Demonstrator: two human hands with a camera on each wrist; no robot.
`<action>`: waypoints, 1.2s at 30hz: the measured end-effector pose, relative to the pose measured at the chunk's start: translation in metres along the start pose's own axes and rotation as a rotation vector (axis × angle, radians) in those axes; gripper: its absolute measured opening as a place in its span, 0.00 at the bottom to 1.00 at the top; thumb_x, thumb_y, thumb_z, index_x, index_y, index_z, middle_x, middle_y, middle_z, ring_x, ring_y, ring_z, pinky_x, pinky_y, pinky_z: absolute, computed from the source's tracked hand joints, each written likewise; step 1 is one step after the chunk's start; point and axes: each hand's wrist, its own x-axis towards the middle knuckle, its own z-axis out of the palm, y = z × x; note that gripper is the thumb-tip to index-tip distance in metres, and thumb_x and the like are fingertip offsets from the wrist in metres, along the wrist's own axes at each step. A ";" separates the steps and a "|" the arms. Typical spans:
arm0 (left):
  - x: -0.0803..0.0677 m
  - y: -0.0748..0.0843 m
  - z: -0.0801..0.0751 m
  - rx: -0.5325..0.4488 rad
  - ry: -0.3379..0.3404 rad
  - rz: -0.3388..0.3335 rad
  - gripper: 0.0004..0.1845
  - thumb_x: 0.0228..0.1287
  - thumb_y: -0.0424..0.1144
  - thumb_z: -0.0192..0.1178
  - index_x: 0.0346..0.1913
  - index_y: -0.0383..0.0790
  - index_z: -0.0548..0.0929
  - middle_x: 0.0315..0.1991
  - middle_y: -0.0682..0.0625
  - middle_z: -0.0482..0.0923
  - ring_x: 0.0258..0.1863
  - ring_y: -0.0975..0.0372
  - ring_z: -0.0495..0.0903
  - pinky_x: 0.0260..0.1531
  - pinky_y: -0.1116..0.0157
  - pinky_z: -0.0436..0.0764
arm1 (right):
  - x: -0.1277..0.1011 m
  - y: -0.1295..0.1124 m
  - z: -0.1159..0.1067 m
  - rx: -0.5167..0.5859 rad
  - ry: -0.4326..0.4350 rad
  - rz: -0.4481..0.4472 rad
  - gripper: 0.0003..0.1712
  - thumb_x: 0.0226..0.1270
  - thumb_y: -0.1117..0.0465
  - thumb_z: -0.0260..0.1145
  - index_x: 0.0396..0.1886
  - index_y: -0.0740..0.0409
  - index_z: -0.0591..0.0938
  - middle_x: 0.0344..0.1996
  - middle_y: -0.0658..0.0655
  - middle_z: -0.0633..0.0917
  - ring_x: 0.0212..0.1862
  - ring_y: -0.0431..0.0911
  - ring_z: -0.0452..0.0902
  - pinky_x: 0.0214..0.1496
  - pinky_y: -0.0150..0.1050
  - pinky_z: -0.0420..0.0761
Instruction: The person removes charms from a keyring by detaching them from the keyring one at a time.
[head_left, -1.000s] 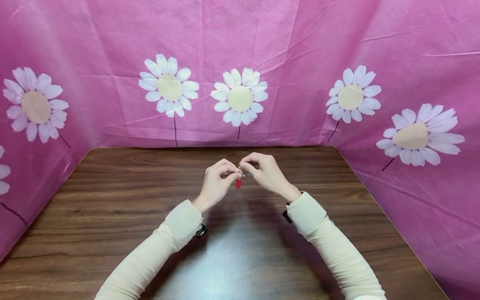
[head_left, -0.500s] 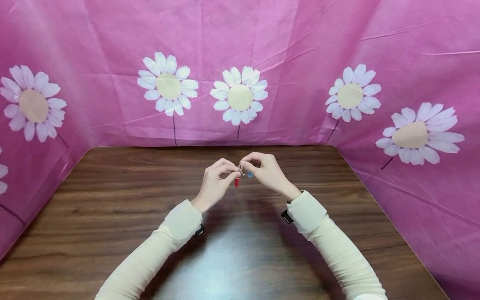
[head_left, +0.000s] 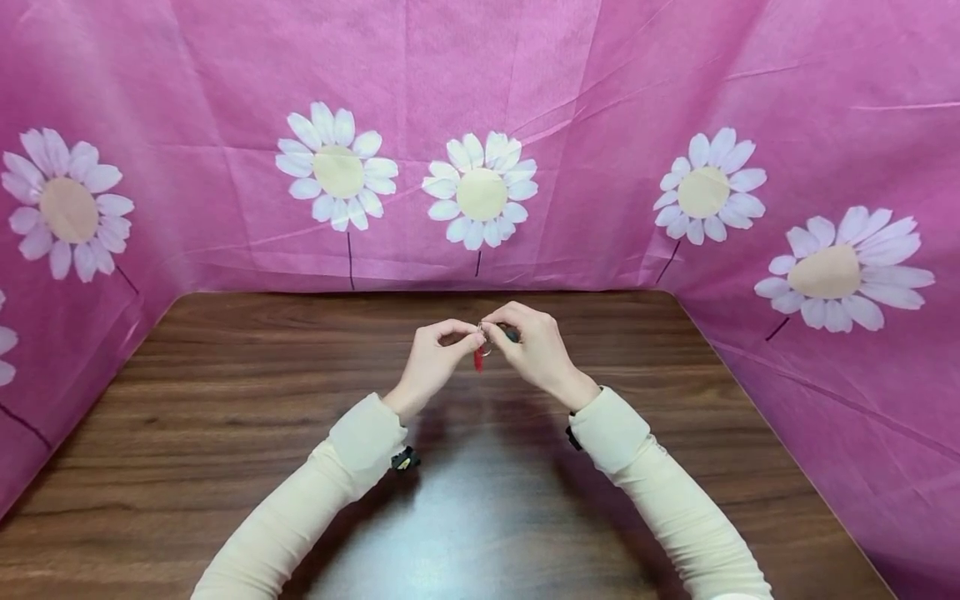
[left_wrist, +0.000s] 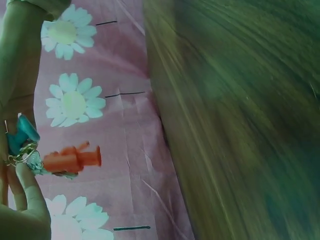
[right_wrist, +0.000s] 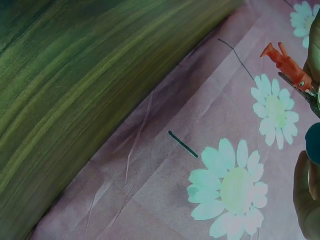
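Observation:
A small keyring (head_left: pixel 486 348) with metal rings hangs between the two hands above the table. A red figure charm (head_left: pixel 478 360) dangles from it; the left wrist view shows the figure charm (left_wrist: pixel 75 160) as orange, beside a blue charm (left_wrist: pixel 23 135) and gold-coloured metal. My left hand (head_left: pixel 433 360) pinches the keyring between thumb and fingertips. From the other side, my right hand (head_left: pixel 536 352) pinches it too, with a dark charm (head_left: pixel 512 334) beside its fingers. The right wrist view catches the figure charm (right_wrist: pixel 289 66) and a blue rounded charm (right_wrist: pixel 314 143). Fingertips hide the exact joint.
A brown wood-grain table (head_left: pixel 247 375) lies under both forearms. Pink cloth (head_left: pixel 570 225) printed with white daisies stands along its back and sides. Both sleeves are pale, with a small dark device (head_left: pixel 406 459) at the left wrist.
Both hands stay on the keyring, and the left fingers have straightened a little. The right hand is slightly higher. The charms have swung, and a dark one shows where blue did.

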 end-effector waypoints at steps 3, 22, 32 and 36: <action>0.000 0.002 0.000 0.003 0.006 -0.038 0.08 0.56 0.33 0.62 0.37 0.31 0.83 0.28 0.39 0.82 0.32 0.58 0.82 0.36 0.68 0.77 | 0.001 0.000 -0.002 -0.004 -0.006 -0.005 0.02 0.57 0.64 0.66 0.30 0.57 0.84 0.27 0.50 0.84 0.28 0.38 0.76 0.28 0.31 0.72; -0.003 -0.009 0.002 0.111 0.047 0.294 0.02 0.52 0.26 0.63 0.30 0.29 0.83 0.31 0.42 0.77 0.29 0.66 0.79 0.33 0.70 0.81 | -0.001 0.009 -0.007 0.347 -0.169 0.339 0.07 0.60 0.62 0.64 0.34 0.61 0.83 0.27 0.58 0.85 0.26 0.41 0.77 0.28 0.33 0.80; -0.015 0.018 0.004 0.190 0.023 0.280 0.03 0.51 0.23 0.63 0.31 0.25 0.83 0.30 0.39 0.78 0.28 0.55 0.82 0.32 0.70 0.81 | 0.003 0.011 -0.005 0.408 -0.228 0.415 0.06 0.60 0.63 0.64 0.34 0.61 0.83 0.26 0.57 0.84 0.27 0.41 0.77 0.29 0.31 0.77; -0.011 0.012 0.002 0.124 -0.017 0.148 0.05 0.53 0.26 0.62 0.33 0.26 0.83 0.30 0.39 0.79 0.30 0.52 0.82 0.32 0.74 0.78 | 0.002 0.009 -0.003 0.356 -0.213 0.364 0.05 0.60 0.63 0.64 0.33 0.60 0.83 0.27 0.56 0.84 0.28 0.45 0.78 0.30 0.31 0.78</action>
